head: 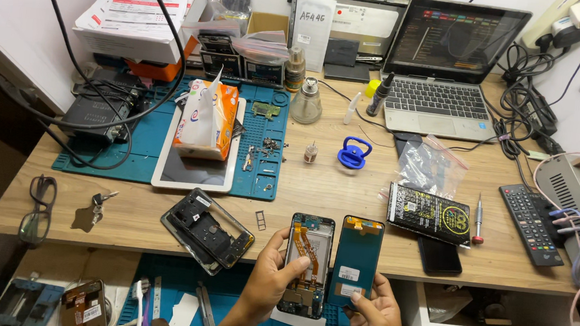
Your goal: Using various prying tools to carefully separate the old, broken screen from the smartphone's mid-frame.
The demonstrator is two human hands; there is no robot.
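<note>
1. Head view looks down on a repair bench: the left hand [269,276] has its grip clamped on an opened phone body [308,264], thumb across the front, orange flex cables and circuit board showing. It's held upright just past the near edge of the wooden tabletop [344,189].
2. The right hand [375,319] has its grip closed on a replacement screen panel [356,261], teal back facing up, touching or nearly touching the phone body's right side. Honestly can't tell if the two are joined by a cable.
3. Most fingers of both hands are tucked behind the parts, so only thumbs and a few fingertips show. Forearms get cut off at the bottom edge.
4. Left of the hands, a black phone back frame [208,231] lies tilted on the tabletop, hanging a bit over the edge, with a small SIM tray [260,220] beside it.
5. Right of the hands: a black flat package [429,215], a dark phone [439,256] partly under it, a screwdriver [479,220] and a remote control [531,224].
6. Further back: a blue suction cup [354,152], a tissue pack [203,117] on a white tablet [195,169], and an open laptop [444,78].
7. Tiny screws on the blue mat [263,154] are too small to make out properly.
8. The lower shelf clutter is half cut off.
</note>
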